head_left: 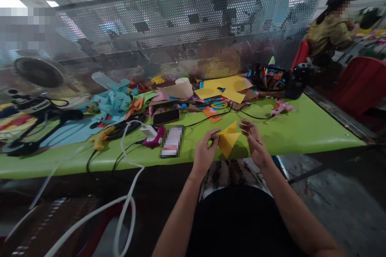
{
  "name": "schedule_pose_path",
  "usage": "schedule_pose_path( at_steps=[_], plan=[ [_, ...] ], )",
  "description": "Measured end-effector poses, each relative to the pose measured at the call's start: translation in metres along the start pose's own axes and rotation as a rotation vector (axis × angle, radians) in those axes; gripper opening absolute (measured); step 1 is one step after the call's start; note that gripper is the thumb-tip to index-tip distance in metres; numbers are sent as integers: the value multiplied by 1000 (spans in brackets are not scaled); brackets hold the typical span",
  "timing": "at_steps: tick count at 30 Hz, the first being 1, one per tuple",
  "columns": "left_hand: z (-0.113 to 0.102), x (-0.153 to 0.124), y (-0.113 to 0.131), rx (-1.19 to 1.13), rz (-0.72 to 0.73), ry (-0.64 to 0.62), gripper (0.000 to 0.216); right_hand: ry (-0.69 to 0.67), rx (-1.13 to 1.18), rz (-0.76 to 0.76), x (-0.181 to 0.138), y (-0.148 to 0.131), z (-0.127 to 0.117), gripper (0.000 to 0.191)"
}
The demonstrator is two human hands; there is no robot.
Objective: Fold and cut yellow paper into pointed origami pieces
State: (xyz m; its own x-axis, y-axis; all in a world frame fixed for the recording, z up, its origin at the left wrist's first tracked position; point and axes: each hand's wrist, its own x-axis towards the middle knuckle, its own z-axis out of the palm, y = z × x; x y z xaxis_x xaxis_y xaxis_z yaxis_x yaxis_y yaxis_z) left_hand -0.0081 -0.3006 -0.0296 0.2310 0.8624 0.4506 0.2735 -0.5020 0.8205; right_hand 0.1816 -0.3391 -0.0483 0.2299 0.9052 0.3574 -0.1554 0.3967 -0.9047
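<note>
My left hand (205,150) pinches a folded piece of yellow paper (228,139) just above the near edge of the green table (304,128). The paper is creased into pointed triangular flaps. My right hand (255,142) is beside the paper on its right, fingers spread and slightly curled, not gripping it. Both forearms reach up from the bottom of the view.
Two phones (172,140) (166,116), a white charger (148,130) with its cable, a glue gun (101,138) and heaps of coloured paper scraps (114,102) lie on the table. Yellow sheets (226,86) sit at the back. A perforated metal screen (187,28) stands behind. Another person (331,28) sits far right.
</note>
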Motion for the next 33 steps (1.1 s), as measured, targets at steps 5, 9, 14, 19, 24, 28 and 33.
schedule_pose_path(
  at_steps=[5,9,14,19,24,28,33],
  plan=[
    [2,-2,7,117,37,-2,26,-23,-115,-5,-4,-1,8,44],
    [4,-5,9,70,18,-15,26,85,48,106,3,-2,17,17],
    [5,-7,3,-113,-27,-46,26,166,247,218,11,-4,21,23],
    [5,-8,3,-189,-96,-96,27,285,193,183,13,0,21,29],
    [4,-7,5,-200,-115,-111,27,312,183,148,15,-2,22,34],
    [2,-7,6,-175,-99,-112,27,276,192,188,16,-5,19,47],
    [2,-7,6,-247,-158,-126,29,224,146,245,17,-4,13,34]
  ],
)
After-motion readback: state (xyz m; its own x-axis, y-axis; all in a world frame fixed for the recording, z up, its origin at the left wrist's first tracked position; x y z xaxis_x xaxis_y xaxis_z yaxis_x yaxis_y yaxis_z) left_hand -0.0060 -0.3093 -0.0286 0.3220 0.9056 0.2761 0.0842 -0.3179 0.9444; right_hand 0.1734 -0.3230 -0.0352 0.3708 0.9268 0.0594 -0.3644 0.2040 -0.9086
